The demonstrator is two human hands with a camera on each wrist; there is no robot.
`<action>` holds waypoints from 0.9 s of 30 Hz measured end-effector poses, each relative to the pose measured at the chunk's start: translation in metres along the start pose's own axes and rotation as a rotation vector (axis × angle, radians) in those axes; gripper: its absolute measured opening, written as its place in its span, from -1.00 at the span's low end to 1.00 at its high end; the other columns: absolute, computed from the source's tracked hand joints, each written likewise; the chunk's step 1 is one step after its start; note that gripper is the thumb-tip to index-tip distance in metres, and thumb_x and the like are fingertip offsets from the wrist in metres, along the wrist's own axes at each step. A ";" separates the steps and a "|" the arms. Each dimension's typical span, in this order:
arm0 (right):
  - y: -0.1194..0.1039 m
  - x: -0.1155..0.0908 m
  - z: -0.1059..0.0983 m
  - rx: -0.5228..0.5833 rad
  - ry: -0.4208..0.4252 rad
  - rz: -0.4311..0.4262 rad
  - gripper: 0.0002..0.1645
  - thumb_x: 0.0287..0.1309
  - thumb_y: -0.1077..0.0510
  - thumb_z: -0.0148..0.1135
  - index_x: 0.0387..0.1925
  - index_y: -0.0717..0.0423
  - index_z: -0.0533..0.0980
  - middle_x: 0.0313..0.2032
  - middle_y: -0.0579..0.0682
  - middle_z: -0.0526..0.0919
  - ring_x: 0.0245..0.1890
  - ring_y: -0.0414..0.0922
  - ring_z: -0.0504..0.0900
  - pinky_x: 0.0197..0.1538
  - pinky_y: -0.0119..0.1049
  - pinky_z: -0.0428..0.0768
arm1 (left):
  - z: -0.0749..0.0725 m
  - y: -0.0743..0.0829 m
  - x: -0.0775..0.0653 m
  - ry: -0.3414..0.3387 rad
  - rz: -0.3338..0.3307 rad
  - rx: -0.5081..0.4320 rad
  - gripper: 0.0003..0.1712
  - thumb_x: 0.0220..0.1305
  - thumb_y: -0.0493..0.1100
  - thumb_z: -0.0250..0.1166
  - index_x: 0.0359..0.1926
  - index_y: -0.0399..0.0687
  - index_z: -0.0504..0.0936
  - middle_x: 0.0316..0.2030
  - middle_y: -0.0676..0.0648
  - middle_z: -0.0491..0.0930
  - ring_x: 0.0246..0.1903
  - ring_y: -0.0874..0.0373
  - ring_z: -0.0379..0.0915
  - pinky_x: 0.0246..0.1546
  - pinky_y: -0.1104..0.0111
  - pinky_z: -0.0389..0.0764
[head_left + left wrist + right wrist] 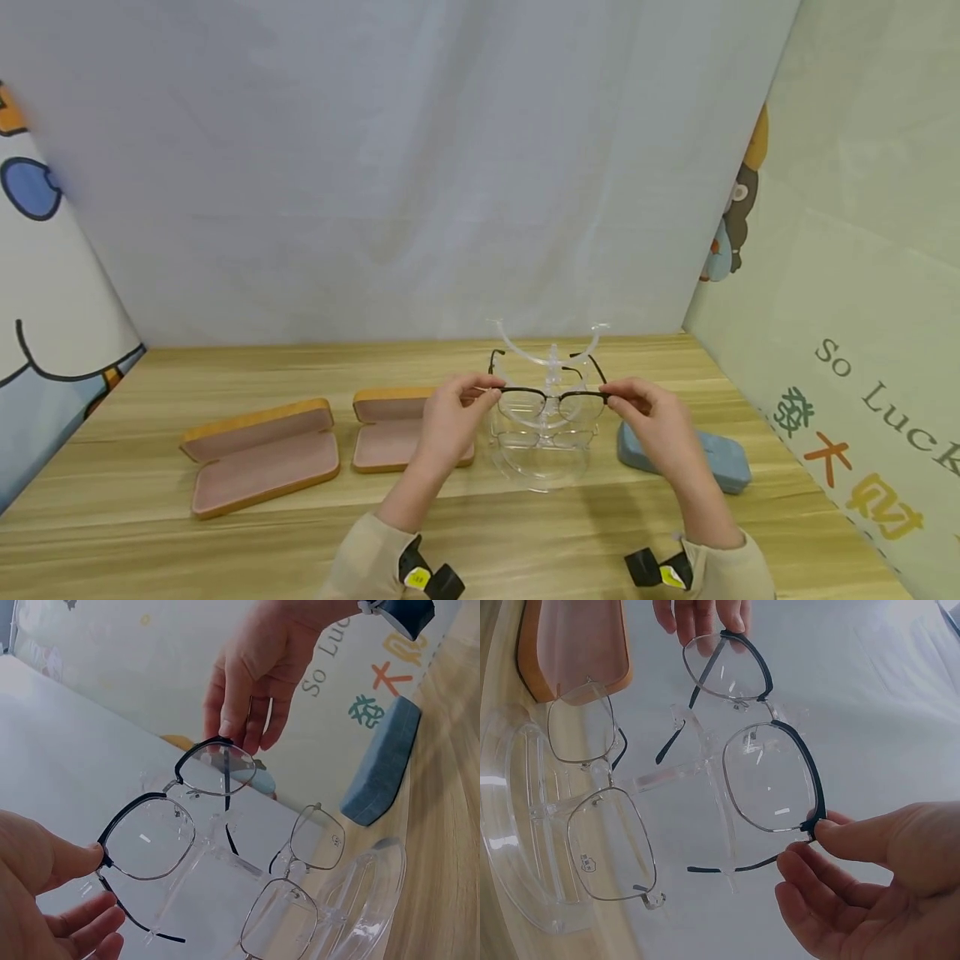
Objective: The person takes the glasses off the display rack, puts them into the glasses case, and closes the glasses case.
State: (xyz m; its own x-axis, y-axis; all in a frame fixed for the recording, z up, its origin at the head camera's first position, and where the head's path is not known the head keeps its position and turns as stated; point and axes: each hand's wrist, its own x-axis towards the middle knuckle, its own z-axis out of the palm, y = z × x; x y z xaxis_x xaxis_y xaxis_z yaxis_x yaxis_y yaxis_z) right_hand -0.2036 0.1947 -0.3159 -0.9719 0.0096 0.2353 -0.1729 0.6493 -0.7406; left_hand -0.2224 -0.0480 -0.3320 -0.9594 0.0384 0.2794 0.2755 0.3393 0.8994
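Observation:
Eyeglasses with black brows and thin metal lower rims point(552, 397) are at the middle tier of a clear display stand point(536, 482), temples pointing back. At their left corner, my left hand point(452, 417) pinches the frame between thumb and fingers. My right hand point(660, 421) pinches the opposite corner the same way. In the right wrist view, the thumb of my right hand point(877, 870) presses on the hinge end. A second pair, thin metal-framed eyeglasses point(306, 865), sits on the tier below. Above both pairs, the stand's top arm point(517, 348) carries no glasses.
Two orange cases with pink lining lie open on the left, one farther out point(266, 471) and one beside my left hand point(382, 446). A closed blue glasses case point(727, 462) lies by my right wrist. White cloth point(375, 208) hangs behind the wooden table point(285, 550).

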 end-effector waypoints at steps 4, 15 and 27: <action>-0.004 -0.001 -0.001 -0.004 0.013 -0.021 -0.73 0.25 0.12 0.06 -0.09 0.10 0.55 -0.16 0.07 0.62 -0.17 -0.06 0.57 -0.18 -0.26 0.51 | -0.002 0.002 0.000 0.005 0.006 -0.006 -0.86 0.17 -0.13 0.25 -0.24 0.08 0.68 -0.10 -0.03 0.51 -0.16 0.09 0.50 -0.12 0.25 0.52; -0.016 -0.008 -0.007 -0.009 0.051 -0.046 -0.73 0.26 0.09 0.05 -0.10 0.07 0.56 -0.13 0.03 0.62 -0.13 -0.16 0.58 -0.19 -0.42 0.51 | -0.010 0.015 -0.004 0.012 0.018 -0.039 -0.87 0.16 -0.12 0.27 -0.25 0.10 0.68 -0.12 0.01 0.50 -0.17 0.14 0.49 -0.12 0.26 0.51; -0.030 -0.016 -0.017 0.025 0.100 -0.100 -0.74 0.24 0.12 0.08 -0.13 0.14 0.56 0.00 0.07 0.58 -0.22 -0.60 0.46 -0.18 -0.67 0.46 | -0.018 0.031 -0.009 -0.007 0.066 -0.070 -0.87 0.16 -0.15 0.26 -0.26 0.07 0.68 -0.13 0.02 0.50 -0.19 0.16 0.47 -0.09 0.26 0.50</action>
State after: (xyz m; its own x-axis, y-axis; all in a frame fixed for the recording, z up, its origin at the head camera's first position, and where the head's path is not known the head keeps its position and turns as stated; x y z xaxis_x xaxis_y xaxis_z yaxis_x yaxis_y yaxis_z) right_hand -0.1798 0.1884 -0.2871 -0.9289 0.0227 0.3695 -0.2731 0.6318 -0.7254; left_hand -0.2043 -0.0549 -0.3006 -0.9393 0.0649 0.3368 0.3415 0.2690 0.9006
